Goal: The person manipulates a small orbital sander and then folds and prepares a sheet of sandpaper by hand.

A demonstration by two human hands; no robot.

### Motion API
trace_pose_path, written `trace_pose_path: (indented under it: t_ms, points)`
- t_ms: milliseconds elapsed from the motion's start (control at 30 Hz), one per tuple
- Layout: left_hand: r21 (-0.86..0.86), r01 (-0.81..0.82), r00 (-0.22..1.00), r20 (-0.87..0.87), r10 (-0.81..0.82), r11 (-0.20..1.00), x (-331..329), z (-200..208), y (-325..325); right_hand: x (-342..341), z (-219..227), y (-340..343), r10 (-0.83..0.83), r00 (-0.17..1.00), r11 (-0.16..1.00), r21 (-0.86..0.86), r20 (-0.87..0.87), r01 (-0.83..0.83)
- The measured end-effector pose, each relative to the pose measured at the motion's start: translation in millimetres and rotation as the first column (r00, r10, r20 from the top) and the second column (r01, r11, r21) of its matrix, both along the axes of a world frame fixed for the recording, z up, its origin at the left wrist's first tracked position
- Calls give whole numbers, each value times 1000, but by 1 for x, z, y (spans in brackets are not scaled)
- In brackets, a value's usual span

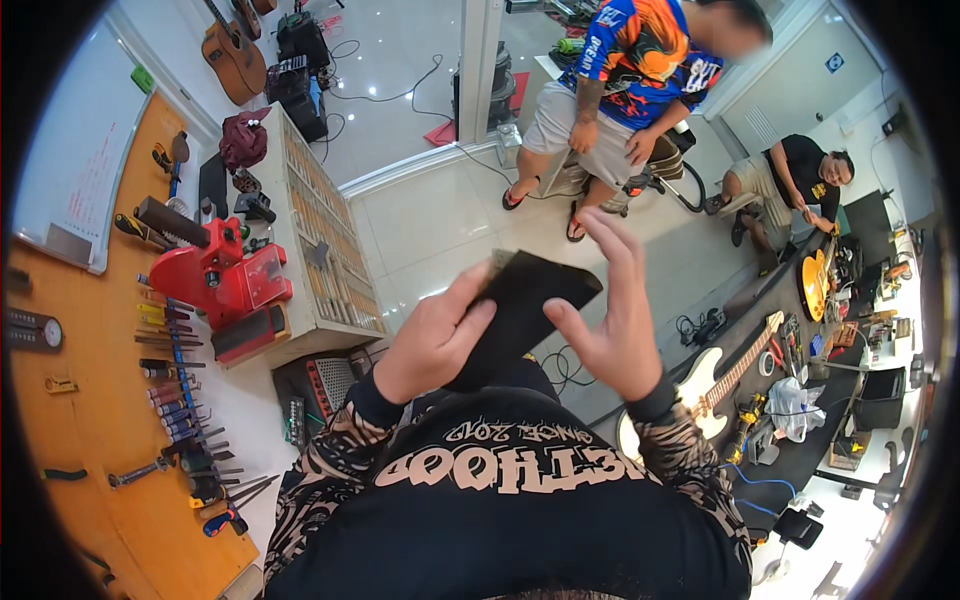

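Observation:
A flat, dark black sheet (522, 305), which looks like sandpaper though I cannot be sure, is held up in front of my chest. My left hand (432, 335) grips its left edge, with the thumb on the near face and the fingers partly hidden behind it. A pale brown bit shows at the top beside those fingers. On the other side my right hand (615, 320) is spread, fingers stretched upward. Its thumb tip is at the sheet's right edge; whether it touches I cannot tell.
On the left, a red vise (215, 270) is beside a wooden slatted cabinet (318, 225), near an orange tool board (75, 400). At right, a dark workbench (770, 345) bears a cream electric guitar (705, 385) and tools. One person (630, 80) stands ahead; another (795, 190) sits far right.

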State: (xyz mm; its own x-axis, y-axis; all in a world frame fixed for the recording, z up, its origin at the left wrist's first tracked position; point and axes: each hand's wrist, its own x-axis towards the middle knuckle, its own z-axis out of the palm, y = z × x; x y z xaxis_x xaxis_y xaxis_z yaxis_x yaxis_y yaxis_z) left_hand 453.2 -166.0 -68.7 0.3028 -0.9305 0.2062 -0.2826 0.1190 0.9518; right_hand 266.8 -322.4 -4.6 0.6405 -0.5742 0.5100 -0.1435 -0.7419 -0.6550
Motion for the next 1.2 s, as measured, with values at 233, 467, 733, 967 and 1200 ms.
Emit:
trace_pose_path:
  t_ms: [233,467,733,967,1200]
  points:
    - [-27,-3,998,63,5,1000,-4,34,27,7,17,13,246,960,823,552,-130,-136]
    - [-180,-298,954,-47,295,937,-7,50,9,17,14,28,206,975,868,476,-83,-143]
    - [-255,-338,939,-20,344,906,-8,55,8,16,25,42,143,983,914,396,-111,-89]
    - [-235,-334,929,80,360,913,-9,63,15,16,21,47,138,990,916,385,-32,-115]
    - [-258,-390,913,13,407,884,-17,60,15,17,22,46,152,988,934,332,-40,-131]
